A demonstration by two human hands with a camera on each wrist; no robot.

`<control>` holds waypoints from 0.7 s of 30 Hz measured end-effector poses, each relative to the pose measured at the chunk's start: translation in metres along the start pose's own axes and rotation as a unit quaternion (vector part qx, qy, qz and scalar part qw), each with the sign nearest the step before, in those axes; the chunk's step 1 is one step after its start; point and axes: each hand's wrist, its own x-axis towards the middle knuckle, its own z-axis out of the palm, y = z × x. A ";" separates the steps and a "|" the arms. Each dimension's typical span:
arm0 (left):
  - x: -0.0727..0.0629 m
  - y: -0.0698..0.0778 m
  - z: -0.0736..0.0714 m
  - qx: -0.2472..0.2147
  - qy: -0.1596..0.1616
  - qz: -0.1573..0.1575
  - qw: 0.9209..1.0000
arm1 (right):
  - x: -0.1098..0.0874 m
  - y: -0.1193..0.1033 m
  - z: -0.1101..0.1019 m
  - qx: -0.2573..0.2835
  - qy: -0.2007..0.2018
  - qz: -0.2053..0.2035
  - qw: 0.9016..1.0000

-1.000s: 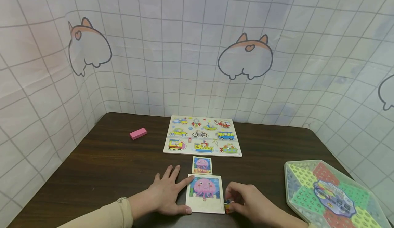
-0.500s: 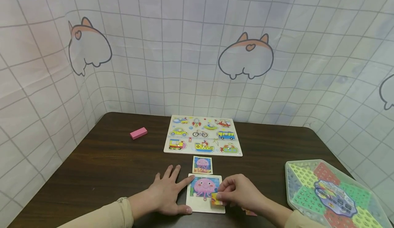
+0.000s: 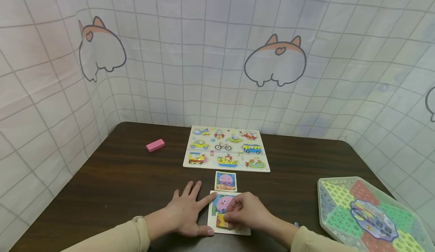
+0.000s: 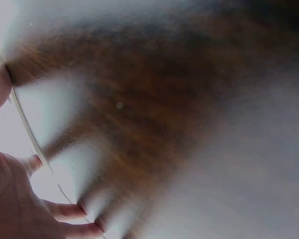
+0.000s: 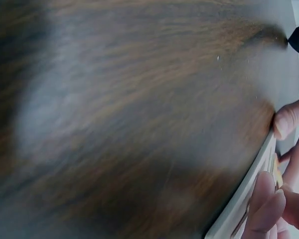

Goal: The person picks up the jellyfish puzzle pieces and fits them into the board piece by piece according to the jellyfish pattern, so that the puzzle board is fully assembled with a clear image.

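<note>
In the head view a pale jigsaw tray lies at the front middle of the table, with a pink jellyfish picture in its upper part. My left hand lies with fingers spread, index fingertip and thumb at the tray's left edge; the left wrist view shows these fingertips along that edge. Over the tray's lower part my right hand pinches a yellow-orange puzzle piece between thumb and fingers. That hand hides the tray's right side. In the right wrist view its fingers are close over the tray's rim.
A small jellyfish card lies just beyond the tray, and behind it a vehicle peg puzzle board. A pink block is at the left. On the right lies a hexagonal game box. A small blue thing shows beside the right sleeve.
My right hand has picked up the yellow-orange piece from beside the tray and carried it left over the tray's lower part. My left hand stays at the edge.
</note>
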 end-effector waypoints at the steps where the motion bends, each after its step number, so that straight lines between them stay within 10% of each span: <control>1: 0.000 0.000 0.000 0.001 0.000 0.000 1.000 | 0.001 -0.001 0.002 0.001 0.000 0.002 1.000; 21: 0.000 0.000 0.000 0.000 0.004 0.003 1.000 | 0.012 -0.004 0.016 -0.073 0.012 -0.007 0.997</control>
